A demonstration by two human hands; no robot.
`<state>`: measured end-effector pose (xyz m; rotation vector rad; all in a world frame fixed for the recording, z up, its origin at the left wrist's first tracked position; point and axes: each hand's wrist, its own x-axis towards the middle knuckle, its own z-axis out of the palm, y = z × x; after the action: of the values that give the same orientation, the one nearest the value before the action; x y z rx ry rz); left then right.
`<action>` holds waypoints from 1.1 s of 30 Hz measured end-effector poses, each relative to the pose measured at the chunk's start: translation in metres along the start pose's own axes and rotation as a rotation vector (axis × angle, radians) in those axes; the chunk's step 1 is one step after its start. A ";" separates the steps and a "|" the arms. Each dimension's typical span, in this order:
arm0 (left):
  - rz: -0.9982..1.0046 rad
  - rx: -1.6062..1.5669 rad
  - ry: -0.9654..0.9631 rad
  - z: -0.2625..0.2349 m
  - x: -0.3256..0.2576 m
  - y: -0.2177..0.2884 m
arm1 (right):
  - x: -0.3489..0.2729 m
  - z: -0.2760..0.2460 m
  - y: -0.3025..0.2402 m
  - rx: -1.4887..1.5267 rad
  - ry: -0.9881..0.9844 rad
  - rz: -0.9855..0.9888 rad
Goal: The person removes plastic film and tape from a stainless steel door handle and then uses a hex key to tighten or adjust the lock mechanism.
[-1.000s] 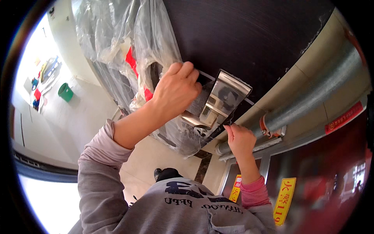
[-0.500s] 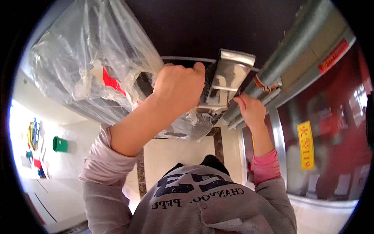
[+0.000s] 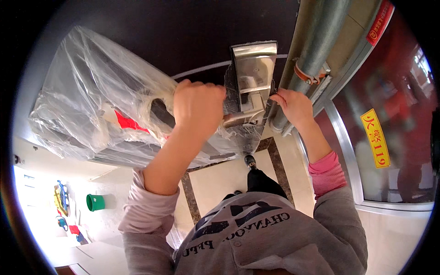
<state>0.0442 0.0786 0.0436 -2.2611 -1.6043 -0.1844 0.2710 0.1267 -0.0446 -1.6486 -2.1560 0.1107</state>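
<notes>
A dark door (image 3: 206,32) fills the upper part of the head view, its lower portion wrapped in torn clear plastic film (image 3: 87,91). My left hand (image 3: 199,107) is closed in a fist against the door, left of a shiny metal handle plate (image 3: 256,66). What its fingers hold, if anything, is hidden behind the knuckles. The lever handle (image 3: 245,117) sticks out from the plate toward that hand, with shredded film around it. At the door's edge, just right of the plate, my right hand (image 3: 294,107) pinches thumb and fingers together; what is between them is too small to name.
A grey metal pipe (image 3: 323,41) with an orange clamp (image 3: 306,75) runs beside the door edge. Farther right stands a red glass-fronted cabinet (image 3: 394,91) with a yellow label (image 3: 376,137). A green bucket (image 3: 95,202) sits on the floor at left.
The view has shifted, and my shoe now shows below the door. My left hand sits farther left of the handle plate. The film at left looks flatter. My right hand stays by the door edge.
</notes>
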 end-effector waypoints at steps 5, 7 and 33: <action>0.095 -0.005 0.183 0.001 -0.003 0.010 | 0.007 0.009 0.014 0.138 0.017 -0.067; 0.099 -0.031 0.231 0.003 -0.009 0.011 | 0.008 0.007 0.014 0.124 -0.004 -0.094; -0.272 -0.016 0.347 0.016 -0.043 0.035 | 0.045 -0.056 -0.116 -0.253 0.030 -1.133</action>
<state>0.0607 0.0362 0.0083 -1.8827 -1.7094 -0.6240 0.1779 0.1238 0.0552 -0.3077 -2.8001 -0.5226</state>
